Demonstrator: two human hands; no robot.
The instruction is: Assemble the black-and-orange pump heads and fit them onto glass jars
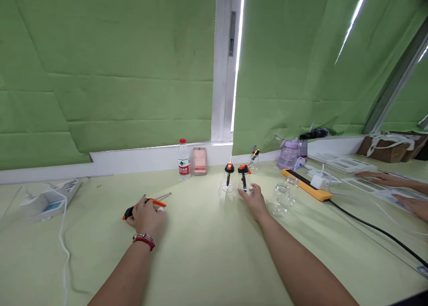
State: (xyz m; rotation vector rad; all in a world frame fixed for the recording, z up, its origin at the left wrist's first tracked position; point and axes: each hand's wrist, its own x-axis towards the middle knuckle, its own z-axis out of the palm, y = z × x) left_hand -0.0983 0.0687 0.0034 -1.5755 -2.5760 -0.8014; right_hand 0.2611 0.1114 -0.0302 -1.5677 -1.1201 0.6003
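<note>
On the left of the table, my left hand point(147, 217) is closed over a small bunch of tools. A screwdriver with a black and orange handle point(128, 213) sticks out on its left side, and a metal shaft point(164, 196) and an orange piece point(158, 202) show on its right. My fingers partly hide how they lie. My right hand point(254, 201) wraps round the side of a clear glass cup point(240, 186) that holds a black and orange tool point(244, 179), handle up. Just left of it, another clear cup point(228, 189) contains a similar tool point(229, 169) with its shaft pointing upward.
Several clear cups point(282, 193) stand or lie right of my right hand, near a yellow power strip point(307, 185). Behind are a water bottle point(184, 161), a phone point(199, 161) and a purple jug point(288, 154). A white power strip point(53, 203) lies left. Another person's hands point(384, 179) are far right.
</note>
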